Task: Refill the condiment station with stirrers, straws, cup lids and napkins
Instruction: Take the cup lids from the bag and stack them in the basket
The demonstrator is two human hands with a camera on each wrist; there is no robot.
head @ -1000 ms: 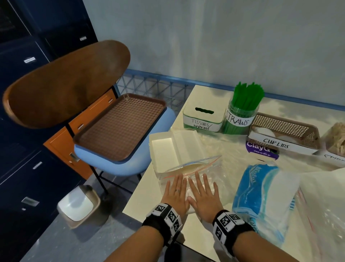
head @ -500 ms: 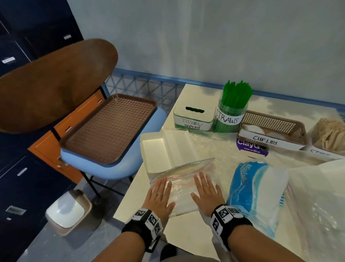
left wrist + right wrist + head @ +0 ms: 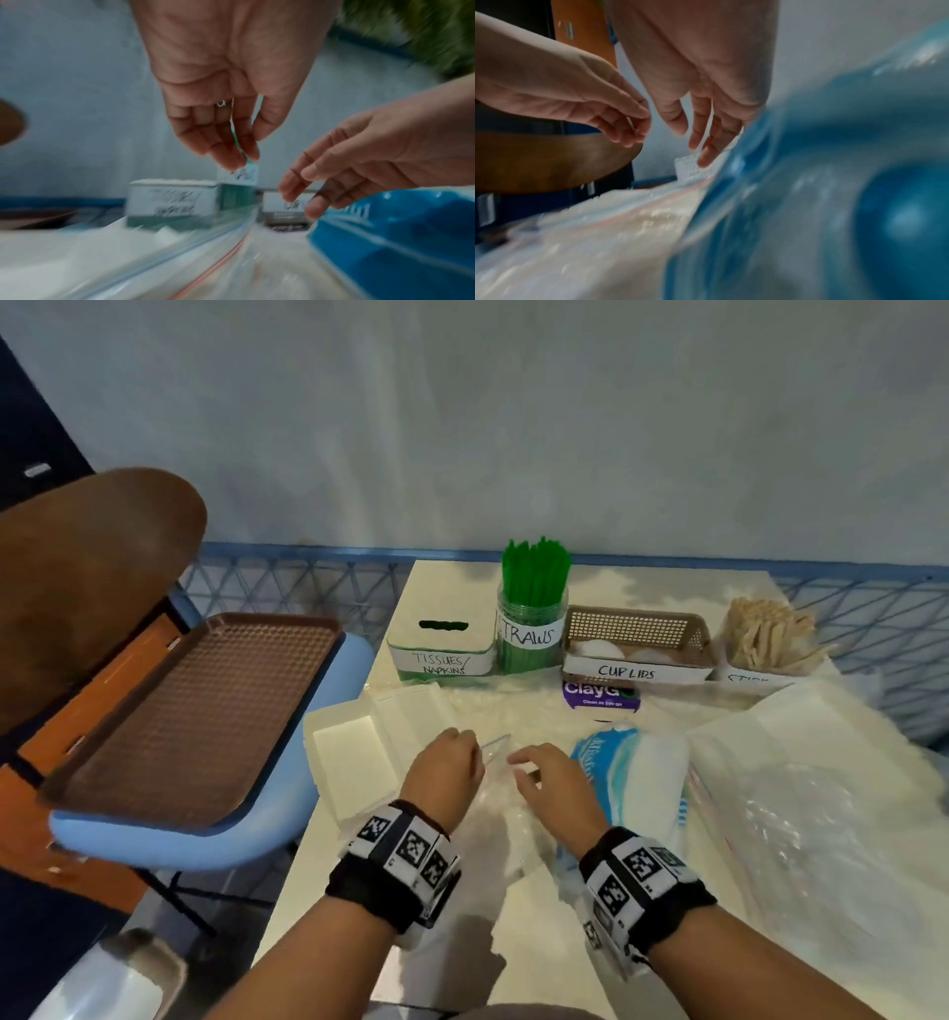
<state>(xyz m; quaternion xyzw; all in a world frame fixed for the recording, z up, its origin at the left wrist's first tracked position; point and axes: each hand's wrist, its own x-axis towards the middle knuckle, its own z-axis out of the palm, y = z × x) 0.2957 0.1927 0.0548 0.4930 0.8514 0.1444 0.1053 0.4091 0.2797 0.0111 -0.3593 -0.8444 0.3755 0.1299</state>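
Observation:
A clear zip bag (image 3: 497,748) with a red seal line lies on the white table (image 3: 524,932) between my hands. My left hand (image 3: 470,744) has its fingers curled and pinches the bag's raised mouth edge. My right hand (image 3: 521,762) hovers with loosely curled fingers over the bag (image 3: 628,213), one fingertip (image 3: 703,160) at its edge. A blue tissue pack (image 3: 637,773) lies right beside the right hand. At the back stand the tissues/napkins box (image 3: 441,644), the jar of green straws (image 3: 531,608), the cup lids basket (image 3: 637,634) and the wooden stirrers (image 3: 767,634).
An open white box (image 3: 354,752) lies left of my left hand. A large crumpled plastic bag (image 3: 821,814) covers the table's right side. A brown tray (image 3: 205,711) rests on a blue chair to the left. A purple packet (image 3: 601,695) sits before the basket.
Both hands lay flat on the zip bag before; now they have lifted and moved forward, the left fingers curling onto the bag's mouth edge. The head view has shifted right.

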